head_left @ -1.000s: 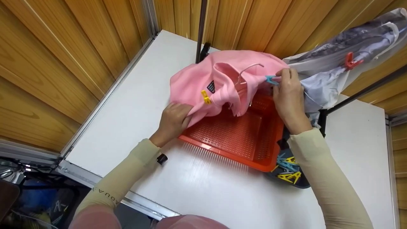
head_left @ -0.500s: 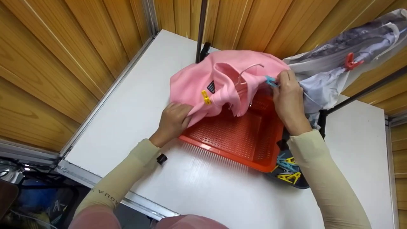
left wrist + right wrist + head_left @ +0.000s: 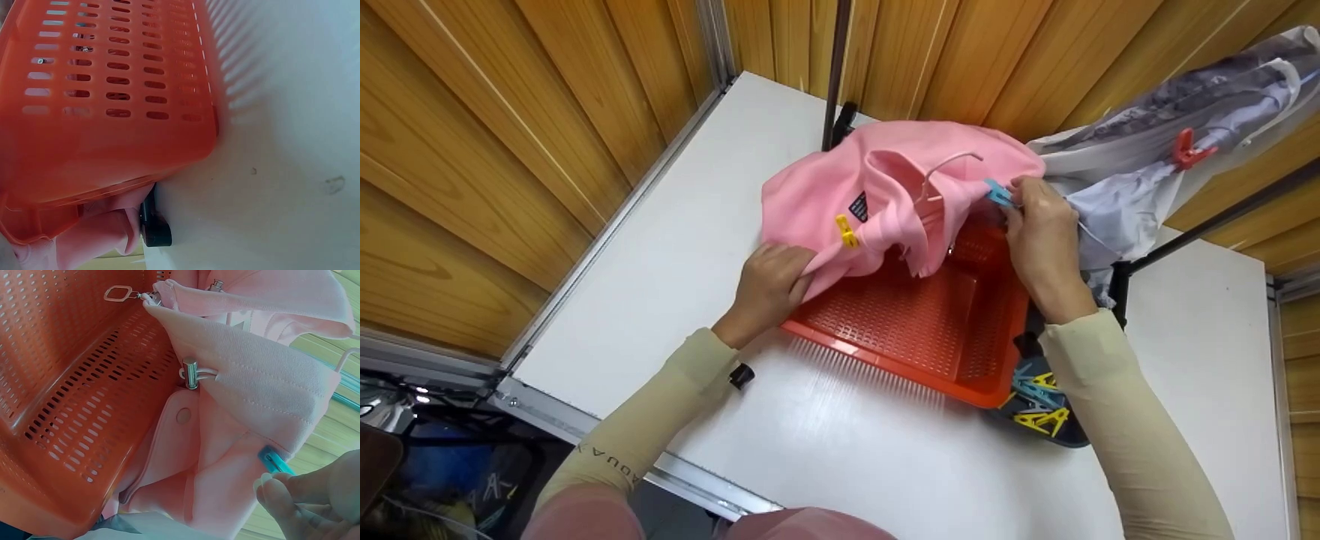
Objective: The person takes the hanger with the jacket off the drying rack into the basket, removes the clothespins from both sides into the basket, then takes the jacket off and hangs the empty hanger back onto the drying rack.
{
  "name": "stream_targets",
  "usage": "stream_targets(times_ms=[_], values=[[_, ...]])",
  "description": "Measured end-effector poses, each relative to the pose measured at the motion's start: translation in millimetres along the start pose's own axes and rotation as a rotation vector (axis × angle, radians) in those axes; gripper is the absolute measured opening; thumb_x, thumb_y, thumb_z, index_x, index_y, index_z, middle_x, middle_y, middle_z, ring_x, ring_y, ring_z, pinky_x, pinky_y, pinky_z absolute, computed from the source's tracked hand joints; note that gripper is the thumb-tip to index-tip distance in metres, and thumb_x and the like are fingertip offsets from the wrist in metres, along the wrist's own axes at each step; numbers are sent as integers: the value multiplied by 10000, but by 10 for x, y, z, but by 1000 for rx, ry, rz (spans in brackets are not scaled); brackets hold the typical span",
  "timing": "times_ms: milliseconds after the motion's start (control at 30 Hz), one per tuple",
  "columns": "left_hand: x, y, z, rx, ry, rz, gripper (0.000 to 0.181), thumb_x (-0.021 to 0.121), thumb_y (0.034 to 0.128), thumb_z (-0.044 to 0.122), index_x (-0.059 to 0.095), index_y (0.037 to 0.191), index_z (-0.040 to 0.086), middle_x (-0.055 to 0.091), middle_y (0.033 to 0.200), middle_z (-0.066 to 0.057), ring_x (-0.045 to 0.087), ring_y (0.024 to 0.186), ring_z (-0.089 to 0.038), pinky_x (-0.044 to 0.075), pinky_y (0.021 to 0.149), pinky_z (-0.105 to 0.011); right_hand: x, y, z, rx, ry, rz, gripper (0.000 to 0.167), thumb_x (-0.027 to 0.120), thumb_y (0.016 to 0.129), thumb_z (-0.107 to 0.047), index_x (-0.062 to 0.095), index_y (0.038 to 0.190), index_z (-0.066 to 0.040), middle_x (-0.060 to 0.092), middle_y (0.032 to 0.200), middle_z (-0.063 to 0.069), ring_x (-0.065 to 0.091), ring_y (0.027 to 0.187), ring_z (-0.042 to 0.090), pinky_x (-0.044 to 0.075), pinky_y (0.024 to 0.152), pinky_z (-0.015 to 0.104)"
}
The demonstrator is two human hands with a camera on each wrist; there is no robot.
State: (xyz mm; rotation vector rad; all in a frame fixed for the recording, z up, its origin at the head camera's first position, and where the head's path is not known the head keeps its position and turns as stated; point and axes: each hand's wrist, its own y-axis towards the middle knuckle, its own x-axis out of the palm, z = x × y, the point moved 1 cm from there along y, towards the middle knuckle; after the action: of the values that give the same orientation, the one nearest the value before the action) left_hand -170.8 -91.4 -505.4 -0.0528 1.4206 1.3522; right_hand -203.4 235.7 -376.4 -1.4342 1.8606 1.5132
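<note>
A pink jacket [image 3: 915,150] with a zip and cord toggle [image 3: 190,373] hangs bunched on a hanger [image 3: 949,161] over the red basket [image 3: 885,375]. My left hand [image 3: 772,281] grips the jacket's fabric at the left, beside a yellow clothespin [image 3: 847,231] clipped on one shoulder. On the other shoulder sits a blue clothespin [image 3: 999,193]. My right hand [image 3: 1046,247] pinches its outer end between thumb and finger, as the right wrist view also shows. Only the basket and some pink cloth [image 3: 93,239] show clearly in the left wrist view.
A dark tray [image 3: 1069,439] with several yellow and blue clothespins stands right of the basket. Grey-white clothing [image 3: 1117,210] with a red clothespin [image 3: 1189,150] hangs at the right. Dark poles [image 3: 834,75] rise behind. A black rack foot [image 3: 741,374] lies front left.
My right hand has shifted slightly down from the jacket's shoulder, its fingers now at the blue clothespin's end, and the clothespin has tilted. My left hand has stayed put.
</note>
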Motion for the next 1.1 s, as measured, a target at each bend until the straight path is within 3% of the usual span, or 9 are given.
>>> stream_targets(times_ms=[367, 667, 1100], values=[[34, -8, -22, 7, 4, 14, 114, 570, 938, 165, 659, 982, 109, 726, 917, -4, 665, 862, -188, 487, 818, -352, -36, -39, 3, -22, -6, 18, 52, 641, 838, 63, 603, 805, 48, 638, 775, 218, 640, 797, 399, 488, 745, 485], [15, -7, -36, -22, -14, 8, 121, 571, 940, 173, 670, 979, 115, 730, 910, -7, 666, 849, -195, 493, 808, -356, -63, -65, -7, -16, 8, 34, 65, 662, 841, 44, 601, 828, 60, 673, 848, 214, 656, 845, 383, 503, 765, 468], [15, 7, -48, -20, -10, -7, 125, 571, 942, 175, 671, 984, 111, 732, 925, -7, 665, 848, -196, 490, 814, -356, -66, -84, -10, -11, 5, 58, 57, 661, 840, 53, 606, 847, 67, 696, 889, 202, 663, 837, 374, 517, 758, 455]])
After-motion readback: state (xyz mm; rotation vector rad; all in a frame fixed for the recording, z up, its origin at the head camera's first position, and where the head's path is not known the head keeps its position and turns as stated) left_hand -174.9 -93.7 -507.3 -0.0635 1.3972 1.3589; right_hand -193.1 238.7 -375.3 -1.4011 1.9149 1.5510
